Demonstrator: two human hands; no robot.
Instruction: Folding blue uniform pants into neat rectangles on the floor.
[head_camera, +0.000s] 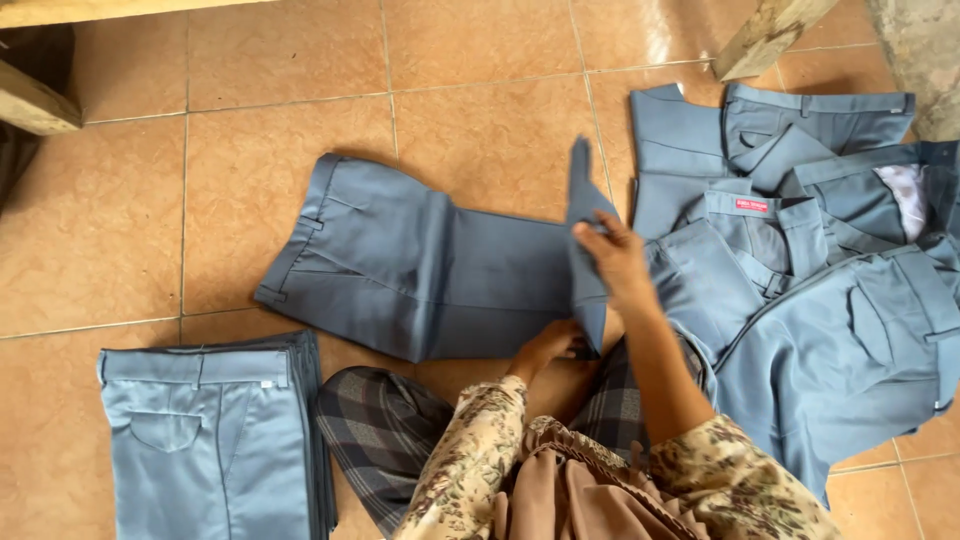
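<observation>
Nearest the camera sit my own floral sleeves (470, 450) and plaid lap cloth (380, 430); from there I list items by size, largest first.

1. Tiled floor (120, 220): hard, flat, orange-brown; it carries everything.
2. Loose heap of grey-blue trousers (820, 300): on my right, overlapping and unfolded; it lies just beside the working garment and crowds that side.
3. Grey-blue trousers in hand (400, 270): laid flat across the floor ahead of my knees, waistband to the left, leg ends turned up at the right; I judge the cloth light, soft and limp, with no stiffness of its own, so it droops wherever unsupported; best taken at the leg hems or along a crease, both layers pinched together.
4. Folded stack (210, 440): on my left, squared up, apart from the working garment.
5. Wooden beams (770, 35): at the far edges, well apart.
6. Right hand (620, 265): fingers clasped around the raised leg end, lifting it upright.
7. Left hand (548, 345): fingers curled onto the lower edge of the same fold, under the right; how firmly it grips I cannot tell.
</observation>
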